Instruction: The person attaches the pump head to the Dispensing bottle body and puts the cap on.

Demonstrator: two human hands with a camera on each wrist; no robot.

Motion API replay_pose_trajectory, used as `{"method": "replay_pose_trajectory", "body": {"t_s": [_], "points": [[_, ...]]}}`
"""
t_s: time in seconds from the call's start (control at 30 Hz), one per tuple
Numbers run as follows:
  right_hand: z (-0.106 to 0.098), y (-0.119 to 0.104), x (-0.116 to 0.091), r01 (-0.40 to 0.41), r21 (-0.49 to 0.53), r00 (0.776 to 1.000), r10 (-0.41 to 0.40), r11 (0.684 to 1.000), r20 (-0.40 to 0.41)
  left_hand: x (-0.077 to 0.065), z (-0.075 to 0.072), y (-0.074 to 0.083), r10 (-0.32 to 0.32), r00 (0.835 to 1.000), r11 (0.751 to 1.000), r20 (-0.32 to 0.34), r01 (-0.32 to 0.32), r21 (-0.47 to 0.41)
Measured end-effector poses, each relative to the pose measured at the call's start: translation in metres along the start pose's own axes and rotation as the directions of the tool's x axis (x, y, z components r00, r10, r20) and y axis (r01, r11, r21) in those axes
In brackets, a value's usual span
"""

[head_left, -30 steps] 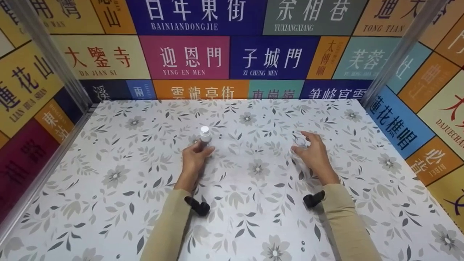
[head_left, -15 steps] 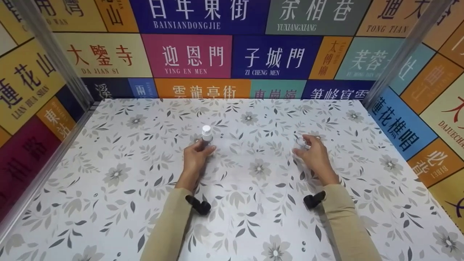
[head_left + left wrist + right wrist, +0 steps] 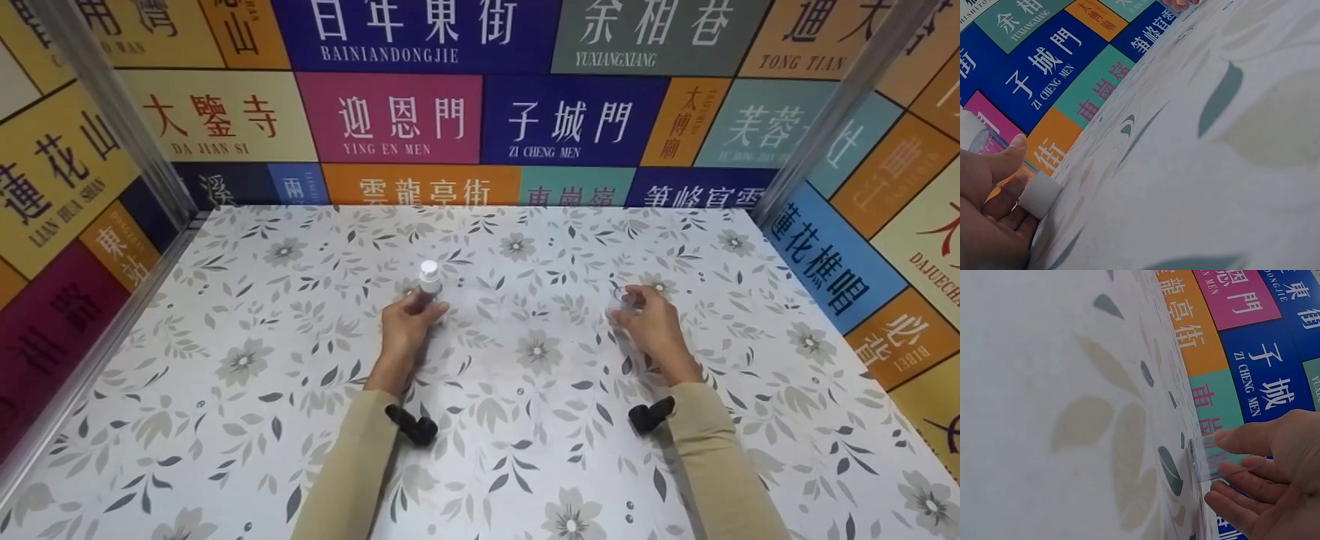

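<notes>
My left hand (image 3: pixel 407 322) grips a small clear bottle (image 3: pixel 430 281) with a white cap, upright on the table. In the left wrist view the thumb and fingers lie around its clear body (image 3: pixel 985 142), and the white base (image 3: pixel 1040 195) meets the tabletop. Off to the right, my right hand (image 3: pixel 651 319) holds a small clear plastic cup (image 3: pixel 1204 458) between thumb and fingers, its bottom at the table surface. The cup is see-through and faint in the head view, so its exact outline is hard to make out.
A white table with grey leaf and flower print (image 3: pixel 480 405) spans the space between and around the hands. Panels with coloured signs (image 3: pixel 405 120) rise along its back and sides. A black wrist camera (image 3: pixel 412 426) is strapped over each sleeve.
The right hand's fingers have drawn slightly lower and closer to the body around the clear cup. The left hand and bottle stay nearly still; the head view has shifted a little.
</notes>
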State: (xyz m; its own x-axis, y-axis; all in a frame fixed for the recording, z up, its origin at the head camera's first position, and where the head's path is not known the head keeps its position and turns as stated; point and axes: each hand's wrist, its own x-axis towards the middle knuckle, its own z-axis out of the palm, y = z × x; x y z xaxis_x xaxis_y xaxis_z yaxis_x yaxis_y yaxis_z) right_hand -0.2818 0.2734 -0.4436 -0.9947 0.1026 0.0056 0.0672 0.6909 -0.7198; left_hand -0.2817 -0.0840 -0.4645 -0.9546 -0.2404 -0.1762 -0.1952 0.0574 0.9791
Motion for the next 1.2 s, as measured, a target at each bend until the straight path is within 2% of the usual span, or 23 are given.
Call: {"method": "replay_pose_trajectory", "body": {"t_s": [0.63, 0.93, 1.2], "points": [[-0.0013, 0.0, -0.0012, 0.018, -0.02, 1.0, -0.018, 1.0, -0.009, -0.0011, 0.0005, -0.0004, 0.008, 1.0, 1.0, 0.001, -0.008, -0.011], [-0.0035, -0.0017, -0.0028, 0.002, -0.01, 1.0, -0.002, 1.0, -0.025, -0.0008, 0.0014, -0.0007, -0.005, 1.0, 1.0, -0.007, 0.005, -0.001], [-0.0056, -0.0065, -0.0002, -0.011, 0.013, 1.0, 0.011, 1.0, -0.024, -0.0007, 0.0003, 0.0, 0.01, 1.0, 1.0, -0.007, -0.01, -0.001]]}}
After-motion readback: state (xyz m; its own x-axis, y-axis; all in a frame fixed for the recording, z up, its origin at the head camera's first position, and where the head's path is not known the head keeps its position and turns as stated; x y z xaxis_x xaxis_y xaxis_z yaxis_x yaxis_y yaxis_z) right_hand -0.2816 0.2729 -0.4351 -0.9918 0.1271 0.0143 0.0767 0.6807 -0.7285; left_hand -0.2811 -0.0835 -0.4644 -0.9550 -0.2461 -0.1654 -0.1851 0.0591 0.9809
